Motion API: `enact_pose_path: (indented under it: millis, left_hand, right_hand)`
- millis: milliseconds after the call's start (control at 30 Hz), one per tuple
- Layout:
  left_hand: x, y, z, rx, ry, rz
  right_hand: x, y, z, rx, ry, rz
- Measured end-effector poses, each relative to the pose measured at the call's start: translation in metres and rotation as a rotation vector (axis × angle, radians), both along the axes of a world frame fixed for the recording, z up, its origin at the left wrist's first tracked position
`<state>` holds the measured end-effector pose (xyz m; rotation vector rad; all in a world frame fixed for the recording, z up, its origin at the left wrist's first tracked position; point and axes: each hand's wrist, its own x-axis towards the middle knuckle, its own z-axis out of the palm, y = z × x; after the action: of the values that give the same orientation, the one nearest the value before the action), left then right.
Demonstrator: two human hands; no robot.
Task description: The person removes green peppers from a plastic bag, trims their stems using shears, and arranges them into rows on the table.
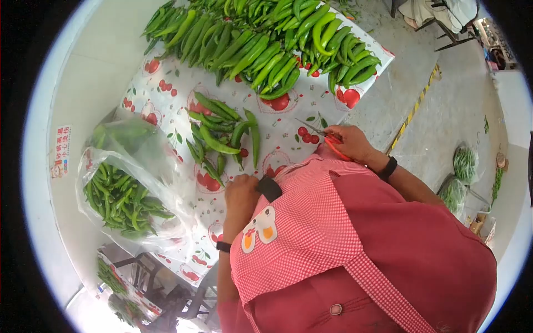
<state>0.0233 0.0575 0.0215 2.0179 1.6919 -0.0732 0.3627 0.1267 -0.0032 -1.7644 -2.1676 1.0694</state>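
My right hand is wrapped round the red handles of a pair of scissors, whose blades point left over the table. My left hand is curled at the table edge, right against the checked apron. A small black piece lies beside its fingers; what those fingers hold, if anything, is hidden. Just beyond the left hand is a loose pile of long green peppers. Rows of green peppers cover the far part of the table.
A cherry-patterned cloth covers the table. At the left stands an open clear plastic bag full of green peppers. A white wall runs along the left. Bagged green vegetables and a yellow-black floor stripe are at the right.
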Motion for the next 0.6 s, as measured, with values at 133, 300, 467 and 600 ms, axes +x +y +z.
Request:
enact_pose_path:
  millis: [133, 300, 467, 600]
  left_hand:
    - [-0.004, 0.013, 0.037, 0.349, -0.142, 0.098]
    - [0.005, 0.018, 0.046, 0.279, -0.431, 0.499]
    - [0.01, 0.021, 0.038, 0.159, -0.716, 0.516]
    - [0.01, 0.025, 0.037, 0.078, -1.104, 0.495]
  right_hand:
    - [0.0, 0.012, -0.003, 0.116, 0.023, 0.1]
    - [-0.012, 0.018, 0.006, 0.154, -0.073, 0.322]
    - [0.011, 0.007, 0.0, 0.076, 0.04, 0.555]
    - [0.016, -0.004, 0.002, 0.08, 0.121, 0.236]
